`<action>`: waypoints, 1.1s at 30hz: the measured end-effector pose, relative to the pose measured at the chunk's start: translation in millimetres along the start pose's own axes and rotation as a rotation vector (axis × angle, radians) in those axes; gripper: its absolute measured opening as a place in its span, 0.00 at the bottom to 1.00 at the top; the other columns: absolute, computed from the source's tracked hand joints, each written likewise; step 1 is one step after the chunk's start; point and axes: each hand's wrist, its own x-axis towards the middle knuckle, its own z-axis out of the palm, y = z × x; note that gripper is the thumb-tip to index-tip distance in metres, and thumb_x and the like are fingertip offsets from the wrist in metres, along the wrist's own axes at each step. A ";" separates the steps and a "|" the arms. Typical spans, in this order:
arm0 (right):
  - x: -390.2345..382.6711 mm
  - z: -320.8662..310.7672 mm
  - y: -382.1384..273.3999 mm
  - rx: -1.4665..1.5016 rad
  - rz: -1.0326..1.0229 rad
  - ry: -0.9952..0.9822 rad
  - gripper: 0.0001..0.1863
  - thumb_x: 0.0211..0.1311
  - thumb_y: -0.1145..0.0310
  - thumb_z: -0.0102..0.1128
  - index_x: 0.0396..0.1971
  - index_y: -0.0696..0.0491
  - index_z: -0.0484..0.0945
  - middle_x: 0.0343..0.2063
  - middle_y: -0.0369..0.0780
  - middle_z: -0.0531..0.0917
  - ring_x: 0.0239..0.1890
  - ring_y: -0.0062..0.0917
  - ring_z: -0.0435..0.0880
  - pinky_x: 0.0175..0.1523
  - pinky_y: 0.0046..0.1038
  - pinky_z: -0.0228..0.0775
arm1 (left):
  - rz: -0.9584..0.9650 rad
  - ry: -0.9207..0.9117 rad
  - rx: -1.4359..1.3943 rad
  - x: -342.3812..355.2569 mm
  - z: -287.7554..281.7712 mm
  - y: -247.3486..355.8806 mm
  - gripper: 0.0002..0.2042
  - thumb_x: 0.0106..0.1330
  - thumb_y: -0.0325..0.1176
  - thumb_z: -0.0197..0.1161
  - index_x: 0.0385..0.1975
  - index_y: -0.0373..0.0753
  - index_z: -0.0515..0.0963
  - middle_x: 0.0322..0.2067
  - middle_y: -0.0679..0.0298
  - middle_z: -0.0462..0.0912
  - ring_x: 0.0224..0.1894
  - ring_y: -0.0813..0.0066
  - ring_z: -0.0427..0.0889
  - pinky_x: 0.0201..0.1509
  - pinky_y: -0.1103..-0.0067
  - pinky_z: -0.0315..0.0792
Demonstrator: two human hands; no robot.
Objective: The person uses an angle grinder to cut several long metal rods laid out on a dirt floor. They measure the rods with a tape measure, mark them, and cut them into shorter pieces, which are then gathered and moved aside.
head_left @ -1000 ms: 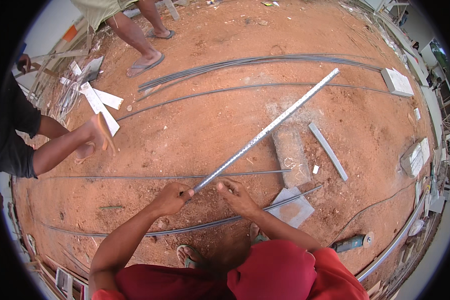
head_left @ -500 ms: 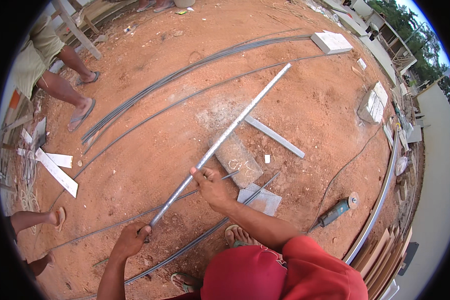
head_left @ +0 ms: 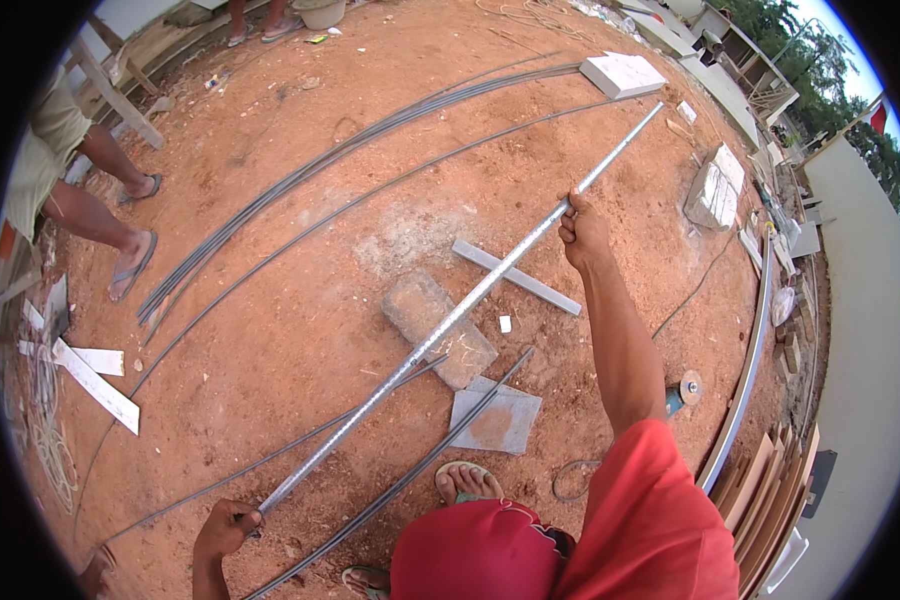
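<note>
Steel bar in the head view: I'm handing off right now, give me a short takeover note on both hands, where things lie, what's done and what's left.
Left hand: closed on the near end of the long ribbed steel bar, low by the ground.
Right hand: arm stretched out, gripping the same bar far along its length.
Bar: lifted and held off the red dirt ground, crossing above a grey block and a flat grey slab; far end points toward a white block.
Nearby: thinner rods lie curved on the dirt; another person's legs at left.
Done: bar picked up in both hands.
Left: it is not yet set down anywhere.
</note>
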 end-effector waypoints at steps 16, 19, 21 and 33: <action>78.0 -39.3 70.0 -1.341 -0.296 0.278 0.29 0.76 0.42 0.47 0.40 0.57 0.78 0.35 0.51 0.81 0.44 0.49 0.82 0.49 0.47 0.74 | 0.312 0.176 0.203 179.7 13.8 304.0 0.15 0.70 0.36 0.65 0.28 0.29 0.85 0.23 0.59 0.82 0.27 0.71 0.79 0.36 0.69 0.73; 92.1 -54.1 67.2 -1.450 -0.497 0.247 0.24 0.75 0.46 0.51 0.45 0.56 0.75 0.40 0.54 0.80 0.48 0.51 0.82 0.52 0.48 0.75 | 0.337 0.185 0.245 215.7 21.3 369.2 0.15 0.70 0.37 0.65 0.29 0.30 0.85 0.23 0.58 0.81 0.26 0.70 0.79 0.34 0.69 0.72; 93.8 -61.0 74.2 -1.536 -0.554 0.219 0.22 0.74 0.48 0.53 0.48 0.54 0.73 0.42 0.52 0.79 0.47 0.50 0.82 0.51 0.48 0.75 | 0.288 0.172 0.276 232.1 30.3 419.0 0.14 0.70 0.36 0.65 0.29 0.29 0.85 0.23 0.57 0.82 0.27 0.70 0.79 0.34 0.69 0.72; 107.0 -70.3 76.0 -1.434 -0.524 0.202 0.18 0.72 0.51 0.57 0.46 0.51 0.76 0.41 0.45 0.79 0.43 0.41 0.84 0.46 0.42 0.79 | 0.472 0.158 0.311 382.3 94.2 593.7 0.13 0.67 0.34 0.66 0.26 0.29 0.86 0.25 0.54 0.85 0.30 0.66 0.82 0.33 0.68 0.72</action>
